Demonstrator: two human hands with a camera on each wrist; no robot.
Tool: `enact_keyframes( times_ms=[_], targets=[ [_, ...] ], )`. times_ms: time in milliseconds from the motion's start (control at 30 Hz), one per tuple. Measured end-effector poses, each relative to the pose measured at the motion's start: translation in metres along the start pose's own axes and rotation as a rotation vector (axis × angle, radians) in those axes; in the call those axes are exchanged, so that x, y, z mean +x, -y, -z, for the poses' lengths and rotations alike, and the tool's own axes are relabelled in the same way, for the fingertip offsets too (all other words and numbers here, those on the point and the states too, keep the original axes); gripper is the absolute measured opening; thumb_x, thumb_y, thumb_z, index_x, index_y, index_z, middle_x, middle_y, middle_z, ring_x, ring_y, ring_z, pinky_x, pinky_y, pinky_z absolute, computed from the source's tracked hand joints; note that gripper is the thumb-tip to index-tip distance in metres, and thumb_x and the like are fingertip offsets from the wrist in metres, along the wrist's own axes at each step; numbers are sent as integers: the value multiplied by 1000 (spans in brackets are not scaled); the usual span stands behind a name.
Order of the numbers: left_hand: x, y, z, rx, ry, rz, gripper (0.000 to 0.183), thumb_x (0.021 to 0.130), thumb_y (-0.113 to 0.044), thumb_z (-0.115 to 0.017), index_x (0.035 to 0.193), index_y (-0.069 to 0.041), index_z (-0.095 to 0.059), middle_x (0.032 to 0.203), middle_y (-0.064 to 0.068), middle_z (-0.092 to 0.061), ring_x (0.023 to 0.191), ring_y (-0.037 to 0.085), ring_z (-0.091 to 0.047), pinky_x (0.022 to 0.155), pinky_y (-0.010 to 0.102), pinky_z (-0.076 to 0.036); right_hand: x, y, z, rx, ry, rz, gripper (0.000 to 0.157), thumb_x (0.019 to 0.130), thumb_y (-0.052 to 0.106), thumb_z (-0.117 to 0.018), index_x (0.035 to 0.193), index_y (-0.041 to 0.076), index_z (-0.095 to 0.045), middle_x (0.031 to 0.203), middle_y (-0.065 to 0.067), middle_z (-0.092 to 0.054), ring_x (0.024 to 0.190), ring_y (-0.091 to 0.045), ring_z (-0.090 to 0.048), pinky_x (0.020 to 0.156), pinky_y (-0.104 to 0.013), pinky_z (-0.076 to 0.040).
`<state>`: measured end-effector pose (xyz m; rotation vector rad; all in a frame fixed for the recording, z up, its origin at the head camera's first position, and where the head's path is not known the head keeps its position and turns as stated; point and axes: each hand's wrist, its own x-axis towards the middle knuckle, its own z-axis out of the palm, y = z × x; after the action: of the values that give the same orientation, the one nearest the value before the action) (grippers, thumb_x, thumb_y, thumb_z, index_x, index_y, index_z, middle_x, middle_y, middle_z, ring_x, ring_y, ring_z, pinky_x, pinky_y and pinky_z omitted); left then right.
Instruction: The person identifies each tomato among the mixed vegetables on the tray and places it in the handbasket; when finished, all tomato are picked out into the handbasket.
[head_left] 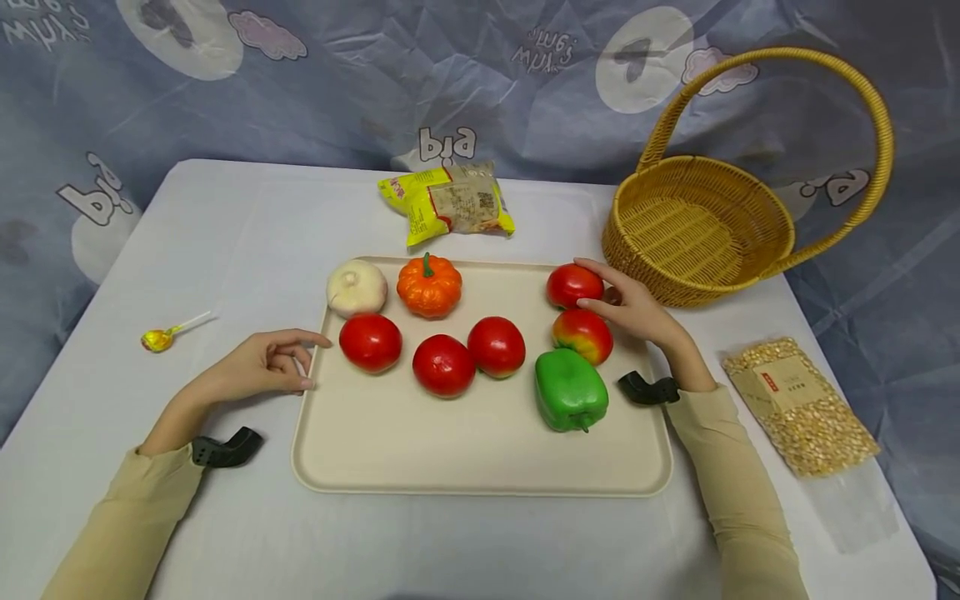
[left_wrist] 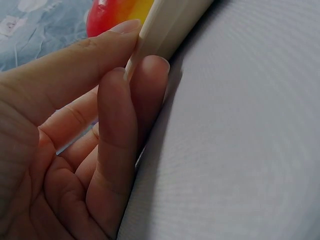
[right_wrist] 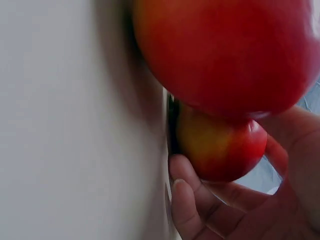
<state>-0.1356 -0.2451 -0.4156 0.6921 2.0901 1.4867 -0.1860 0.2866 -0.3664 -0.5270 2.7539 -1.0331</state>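
Red fruit (head_left: 574, 286) gripped at the tray's (head_left: 480, 454) far right corner

The right hand (head_left: 632, 307), angled inward, curls thumb and fingers round it. The left hand (head_left: 258, 364) pinches the tray's left rim. A basket (head_left: 622, 250) stands just past the right hand.

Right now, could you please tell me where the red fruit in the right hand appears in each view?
Head: the red fruit, right of centre, near the far right corner of the tray.
Left wrist: apparently not in it.
Right wrist: the red fruit, below and right of centre, partly behind a larger-looking fruit.
Landmark: the right hand, in the head and right wrist views.
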Motion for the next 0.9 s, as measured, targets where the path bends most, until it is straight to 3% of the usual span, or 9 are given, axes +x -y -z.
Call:
enact_keyframes(
  times_ms=[300, 567, 767, 900],
  targets=[
    [-1, -2, -1, 18, -16, 16, 54, 79, 0, -71, 126, 8, -46, 83, -10, -61, 58, 2, -56, 57, 18, -48, -1, 0, 2, -6, -127, 49, 58, 86, 15, -67, 139, 17, -44, 126, -11, -54, 76, -16, -50, 67, -18, -44],
    [1, -2, -2, 20, -11, 11, 54, 79, 1, -70, 126, 8, -46, 83, -9, -61, 58, 1, -57, 57, 18, -48, -9, 20, 8, 69, -339, 53, 60, 83, 11, -70, 137, 20, -47, 130, -12, -53, 83, -5, -50, 75, -10, -43],
    [1, -3, -2, 2, -3, -6, 53, 80, 2, -69, 126, 9, -45, 83, -9, -61, 59, 3, -58, 58, 18, -49, -11, 26, 19, 127, -398, 68, 60, 83, 6, -69, 138, 15, -47, 133, -15, -51, 88, 9, -56, 81, -4, -45],
    [0, -3, -2, -4, 3, -18, 53, 80, 3, -69, 126, 11, -44, 84, -9, -61, 59, 2, -58, 58, 18, -49, -12, 30, 29, 144, -438, 73, 60, 82, 5, -69, 137, 15, -47, 129, -6, -53, 92, 8, -57, 82, -5, -46]
  ],
)
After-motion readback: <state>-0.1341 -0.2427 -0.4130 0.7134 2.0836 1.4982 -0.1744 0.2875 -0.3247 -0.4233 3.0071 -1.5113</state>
